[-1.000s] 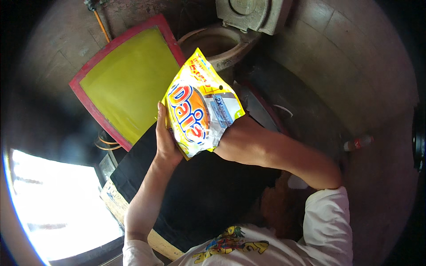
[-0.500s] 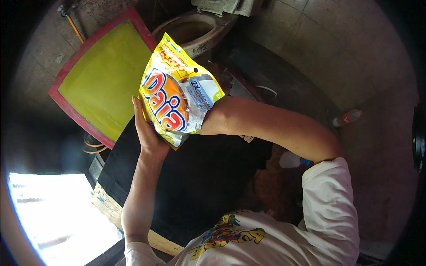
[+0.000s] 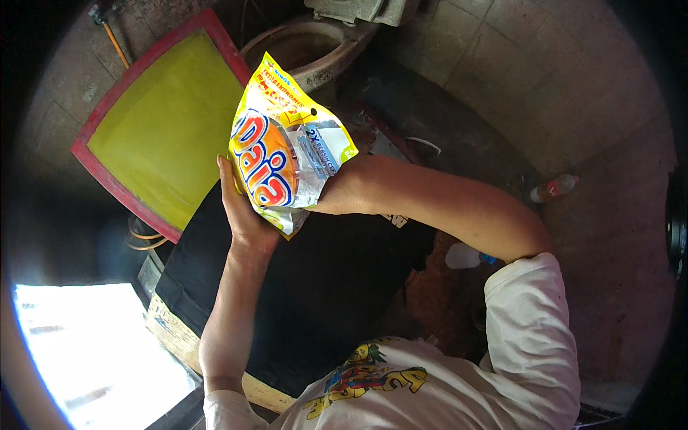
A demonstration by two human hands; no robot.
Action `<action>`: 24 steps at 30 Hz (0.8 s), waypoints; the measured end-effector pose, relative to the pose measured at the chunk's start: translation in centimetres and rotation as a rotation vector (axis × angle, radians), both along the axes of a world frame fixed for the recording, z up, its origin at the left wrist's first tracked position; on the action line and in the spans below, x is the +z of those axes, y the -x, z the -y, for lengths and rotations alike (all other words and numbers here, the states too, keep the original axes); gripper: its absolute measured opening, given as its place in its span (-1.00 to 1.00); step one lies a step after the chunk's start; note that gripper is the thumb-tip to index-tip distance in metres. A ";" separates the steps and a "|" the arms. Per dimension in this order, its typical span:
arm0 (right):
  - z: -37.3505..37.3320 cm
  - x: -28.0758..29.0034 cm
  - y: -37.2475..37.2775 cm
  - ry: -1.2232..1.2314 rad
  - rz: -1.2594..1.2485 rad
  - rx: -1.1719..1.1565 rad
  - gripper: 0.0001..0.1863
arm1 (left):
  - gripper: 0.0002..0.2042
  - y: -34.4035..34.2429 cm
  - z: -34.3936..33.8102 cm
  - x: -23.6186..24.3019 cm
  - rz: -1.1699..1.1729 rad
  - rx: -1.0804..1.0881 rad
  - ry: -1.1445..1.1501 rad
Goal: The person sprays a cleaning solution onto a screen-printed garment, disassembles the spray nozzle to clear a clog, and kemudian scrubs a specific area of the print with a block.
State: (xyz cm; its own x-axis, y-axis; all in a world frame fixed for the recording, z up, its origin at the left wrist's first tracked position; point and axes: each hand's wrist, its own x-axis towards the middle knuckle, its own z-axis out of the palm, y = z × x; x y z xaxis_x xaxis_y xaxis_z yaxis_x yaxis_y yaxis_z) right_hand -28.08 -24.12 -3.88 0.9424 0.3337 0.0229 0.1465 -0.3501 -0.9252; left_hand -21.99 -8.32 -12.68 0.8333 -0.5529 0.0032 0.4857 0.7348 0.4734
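In the head view, my left hand (image 3: 245, 215) grips the left edge of a yellow and white plastic pouch (image 3: 290, 154) with a large orange oval and a dark hole near its top. My right forearm reaches behind or into the pouch's lower right side, so the fingers of my right hand are hidden. Below the pouch lies black fabric (image 3: 294, 301) over a pale wooden board (image 3: 172, 322).
A yellow panel with a red frame (image 3: 165, 122) stands at upper left, beside an orange hose (image 3: 115, 43). Behind are a stained toilet (image 3: 319, 68) and dark panels. To the right lie a red-labelled bottle (image 3: 555, 188) and a white container (image 3: 462, 256) on the floor.
The view has shifted, so the pouch, both arms and the surroundings sit further up and left in the picture. My left hand keeps hold of the pouch; my right fingers stay hidden.
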 end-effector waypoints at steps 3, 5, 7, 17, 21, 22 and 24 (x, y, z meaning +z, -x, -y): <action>-0.4 0.2 0.2 -0.034 0.011 -0.024 -0.57 | -0.33 0.1 0.4 0.0 -0.043 0.061 -0.097; -0.7 0.3 0.2 -0.048 0.015 -0.054 -0.58 | -0.35 0.3 0.3 0.2 -0.057 0.017 -0.036; -1.2 0.3 0.0 -0.048 0.044 -0.098 -0.59 | -0.36 -0.1 0.1 -0.3 -0.054 0.043 -0.018; 1.6 1.8 3.2 0.359 0.822 -0.262 -0.85 | -0.35 -1.6 -1.2 -2.1 -0.081 0.090 -0.012; 3.4 1.3 6.3 0.325 0.607 -0.410 -0.85 | -0.38 -3.0 -3.0 -2.8 -0.106 0.106 0.015; 4.0 0.3 6.9 0.356 0.492 -0.454 -0.84 | -0.39 -3.2 -2.9 -2.3 -0.097 0.186 -0.043; 5.8 -2.9 8.0 0.401 0.313 -0.502 -0.85 | -0.40 -3.4 -2.8 -1.8 -0.075 0.215 -0.020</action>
State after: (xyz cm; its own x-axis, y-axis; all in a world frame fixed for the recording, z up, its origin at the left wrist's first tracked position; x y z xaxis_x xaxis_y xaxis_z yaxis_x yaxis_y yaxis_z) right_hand -36.08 -29.89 -6.81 0.9538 -0.0993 0.2835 0.1158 -0.7491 -0.6523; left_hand -18.61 -5.47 -14.45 0.9294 -0.3620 -0.0723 0.3534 0.8161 0.4572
